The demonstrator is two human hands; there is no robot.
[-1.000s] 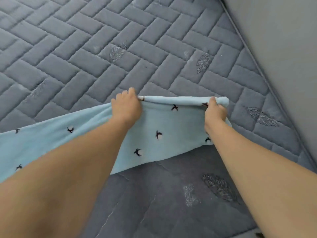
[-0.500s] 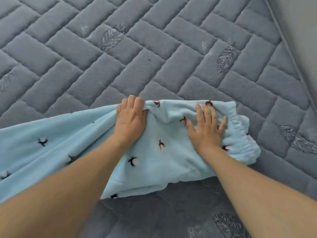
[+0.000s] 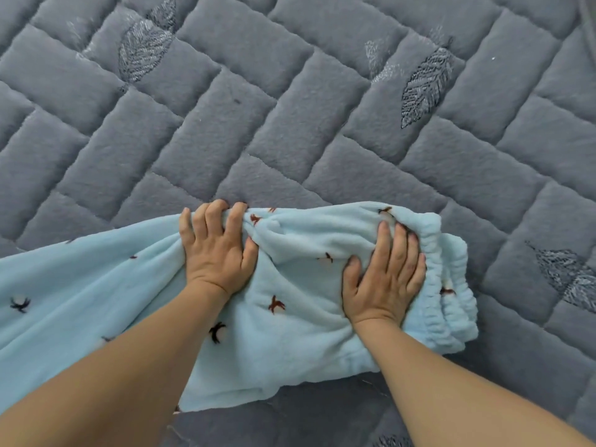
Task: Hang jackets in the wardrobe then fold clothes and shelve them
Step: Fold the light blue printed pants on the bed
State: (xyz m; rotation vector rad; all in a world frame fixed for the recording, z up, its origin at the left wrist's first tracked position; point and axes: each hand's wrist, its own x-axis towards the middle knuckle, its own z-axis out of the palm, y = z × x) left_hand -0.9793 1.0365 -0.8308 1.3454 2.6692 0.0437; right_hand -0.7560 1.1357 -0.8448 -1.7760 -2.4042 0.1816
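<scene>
bedroom: quilted grey bed cover [image 3: 225, 130]

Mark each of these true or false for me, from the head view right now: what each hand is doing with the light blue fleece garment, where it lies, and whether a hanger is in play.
1. The light blue fleece garment with small bird motifs lies on a grey quilted bed cover. True.
2. The left hand is lifted clear of the garment. False: its fingers curl over the garment's bunched far edge.
3. The right hand rests on the fabric beside the gathered elastic band. True.
4. The garment hangs on a hanger. False: no hanger shows; it lies on the cover.
5. Both forearms are bare. True.
</scene>
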